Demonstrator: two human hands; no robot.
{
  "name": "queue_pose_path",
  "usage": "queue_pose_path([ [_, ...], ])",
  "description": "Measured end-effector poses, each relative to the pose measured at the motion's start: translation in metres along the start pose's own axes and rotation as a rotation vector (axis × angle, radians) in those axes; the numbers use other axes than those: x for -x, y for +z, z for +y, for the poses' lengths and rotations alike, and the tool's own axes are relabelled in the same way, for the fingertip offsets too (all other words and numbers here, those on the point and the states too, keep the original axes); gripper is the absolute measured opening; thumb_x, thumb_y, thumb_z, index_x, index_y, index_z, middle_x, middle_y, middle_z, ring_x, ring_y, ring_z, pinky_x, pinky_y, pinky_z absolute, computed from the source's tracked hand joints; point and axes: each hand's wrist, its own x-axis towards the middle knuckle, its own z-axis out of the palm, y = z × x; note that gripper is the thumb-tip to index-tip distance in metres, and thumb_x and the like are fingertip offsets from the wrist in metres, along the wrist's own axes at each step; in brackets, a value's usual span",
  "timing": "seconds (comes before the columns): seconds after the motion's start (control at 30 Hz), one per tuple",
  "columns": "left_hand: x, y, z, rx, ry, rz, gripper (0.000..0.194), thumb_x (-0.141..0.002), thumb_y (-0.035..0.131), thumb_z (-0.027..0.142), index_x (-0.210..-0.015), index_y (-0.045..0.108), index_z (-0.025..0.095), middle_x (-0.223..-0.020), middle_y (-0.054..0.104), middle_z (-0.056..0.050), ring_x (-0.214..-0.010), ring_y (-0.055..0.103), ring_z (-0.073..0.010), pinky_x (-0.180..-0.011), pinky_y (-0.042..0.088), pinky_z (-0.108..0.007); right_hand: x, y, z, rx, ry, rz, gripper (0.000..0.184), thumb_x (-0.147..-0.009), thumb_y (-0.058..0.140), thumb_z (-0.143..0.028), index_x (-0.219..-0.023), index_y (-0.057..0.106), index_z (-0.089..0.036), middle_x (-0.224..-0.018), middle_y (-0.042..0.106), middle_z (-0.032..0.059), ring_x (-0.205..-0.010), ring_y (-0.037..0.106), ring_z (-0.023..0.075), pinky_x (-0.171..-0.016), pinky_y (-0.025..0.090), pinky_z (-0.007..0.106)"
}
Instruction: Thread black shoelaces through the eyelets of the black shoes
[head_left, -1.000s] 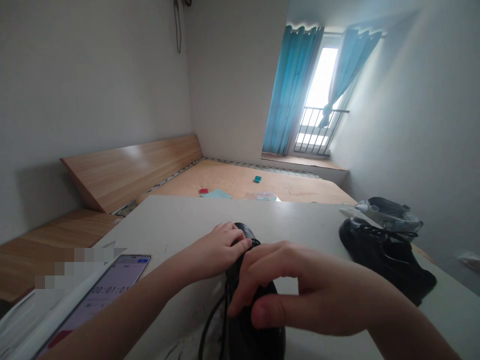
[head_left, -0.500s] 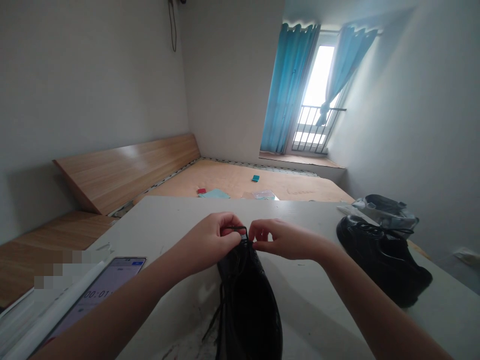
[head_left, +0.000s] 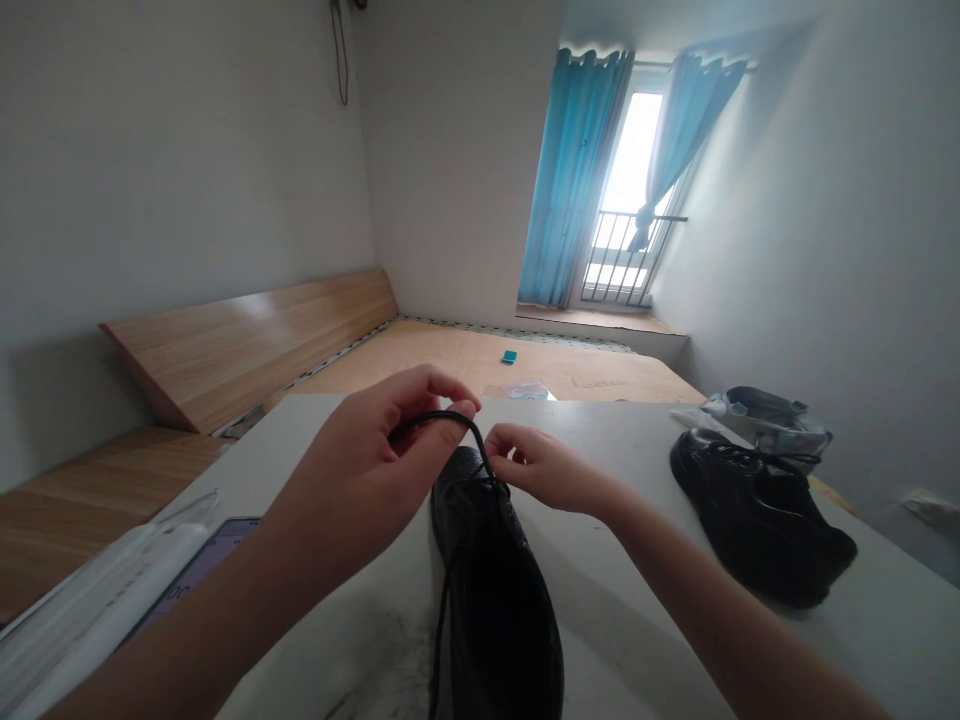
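A black leather shoe [head_left: 499, 600] lies on the white table [head_left: 630, 560] in front of me, toe pointing towards me. My left hand [head_left: 367, 480] is raised above its far end and pinches a loop of the black shoelace [head_left: 450, 425]. My right hand [head_left: 544, 470] sits just right of the shoe's lacing, fingers pinched together on the lace where it meets the shoe. A loose lace end hangs down along the shoe's left side.
A second black shoe [head_left: 757, 520] rests at the right of the table, with a grey plastic bag [head_left: 772, 415] behind it. A phone [head_left: 191, 580] with a running timer lies at the left, beside a white object [head_left: 90, 610]. Beyond the table is a bare wooden bed frame [head_left: 480, 360].
My left hand has risen and moved towards me, pulling a loop of lace up from the shoe. My right hand came from near the camera to the lacing and stays there.
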Motion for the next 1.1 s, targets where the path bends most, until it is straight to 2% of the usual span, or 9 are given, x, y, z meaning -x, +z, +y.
queue_pose_path([
  [0.17, -0.002, 0.002, -0.003, 0.11, -0.041, -0.109, 0.027, -0.089, 0.042, 0.04, -0.092, 0.061, 0.019, -0.067, 0.054, 0.003, -0.062, 0.049, -0.0125, -0.057, 0.038, -0.024, -0.001, -0.001, -0.008, -0.348, -0.017, -0.149, 0.017, -0.084, 0.049, -0.035, -0.086, 0.047, -0.018, -0.066, 0.045, -0.0039, -0.06, 0.043, 0.0104, -0.06, 0.038, 0.026],
  [0.27, -0.002, 0.006, -0.008, 0.128, -0.113, -0.229, 0.041, -0.092, 0.033, 0.052, -0.104, 0.057, 0.02, -0.064, 0.048, 0.004, -0.059, 0.045, -0.0133, -0.056, 0.036, -0.025, 0.006, -0.017, -0.013, -0.463, -0.016, -0.227, 0.019, -0.088, 0.045, -0.04, -0.086, 0.045, -0.021, -0.055, 0.03, -0.0094, -0.049, 0.03, 0.0086, -0.052, 0.033, 0.024],
  [0.33, -0.002, 0.007, -0.01, 0.117, -0.152, -0.294, 0.045, -0.091, 0.032, 0.056, -0.106, 0.057, 0.021, -0.065, 0.049, 0.003, -0.058, 0.044, -0.0136, -0.054, 0.034, -0.025, 0.01, -0.029, -0.013, -0.478, -0.013, -0.228, 0.019, -0.09, 0.044, -0.04, -0.09, 0.046, -0.021, -0.058, 0.031, -0.0087, -0.05, 0.031, 0.0084, -0.052, 0.033, 0.024],
  [0.43, -0.001, 0.008, -0.01, 0.132, -0.173, -0.296, 0.041, -0.091, 0.035, 0.052, -0.103, 0.058, 0.021, -0.065, 0.052, 0.003, -0.057, 0.044, -0.0136, -0.054, 0.035, -0.025, 0.013, -0.039, -0.009, -0.222, 0.027, -0.253, 0.023, -0.085, 0.056, -0.041, -0.094, 0.054, -0.02, -0.074, 0.048, -0.0022, -0.066, 0.045, 0.0112, -0.062, 0.039, 0.026],
  [0.53, -0.001, 0.009, -0.009, 0.226, -0.189, -0.272, 0.04, -0.092, 0.034, 0.05, -0.102, 0.059, 0.021, -0.062, 0.053, 0.003, -0.053, 0.043, -0.0132, -0.052, 0.034, -0.025, 0.013, -0.037, -0.005, 0.13, 0.066, -0.373, 0.028, -0.077, 0.067, -0.043, -0.089, 0.06, -0.02, -0.085, 0.056, 0.0013, -0.077, 0.05, 0.0155, -0.068, 0.04, 0.029],
  [0.67, -0.001, 0.01, -0.009, 0.293, -0.172, -0.22, 0.05, -0.091, 0.029, 0.06, -0.103, 0.059, 0.021, -0.064, 0.053, 0.002, -0.055, 0.047, -0.0135, -0.051, 0.033, -0.024, 0.014, -0.035, -0.011, 0.174, 0.005, -0.368, 0.015, -0.081, 0.063, -0.033, -0.081, 0.06, -0.019, -0.088, 0.057, 0.0011, -0.079, 0.052, 0.0148, -0.071, 0.041, 0.029],
  [0.87, -0.001, 0.01, -0.013, 0.25, -0.138, -0.218, 0.046, -0.094, 0.029, 0.056, -0.108, 0.058, 0.023, -0.091, 0.06, -0.003, -0.084, 0.054, -0.0187, -0.066, 0.041, -0.028, 0.024, -0.044, -0.035, -0.414, -0.079, -0.287, 0.024, -0.09, 0.054, -0.035, -0.077, 0.058, -0.015, -0.059, 0.051, -0.0037, -0.056, 0.049, 0.0087, -0.057, 0.04, 0.024],
  [0.97, 0.0, 0.01, -0.015, 0.225, -0.078, -0.308, 0.041, -0.096, 0.03, 0.051, -0.115, 0.057, 0.027, -0.109, 0.06, -0.002, -0.1, 0.053, -0.0198, -0.076, 0.041, -0.029, 0.029, -0.042, -0.043, -0.607, -0.082, -0.201, 0.023, -0.092, 0.052, -0.033, -0.084, 0.062, -0.014, -0.05, 0.035, -0.0091, -0.044, 0.031, 0.0049, -0.051, 0.037, 0.021],
  [1.1, 0.002, 0.013, -0.016, 0.23, -0.078, -0.419, 0.045, -0.096, 0.026, 0.053, -0.115, 0.057, 0.028, -0.111, 0.061, -0.001, -0.097, 0.054, -0.0196, -0.074, 0.041, -0.029, 0.033, -0.037, -0.05, -0.771, -0.013, -0.201, 0.019, -0.091, 0.054, -0.031, -0.086, 0.063, -0.014, -0.052, 0.035, -0.0083, -0.044, 0.024, 0.004, -0.043, 0.029, 0.016],
])
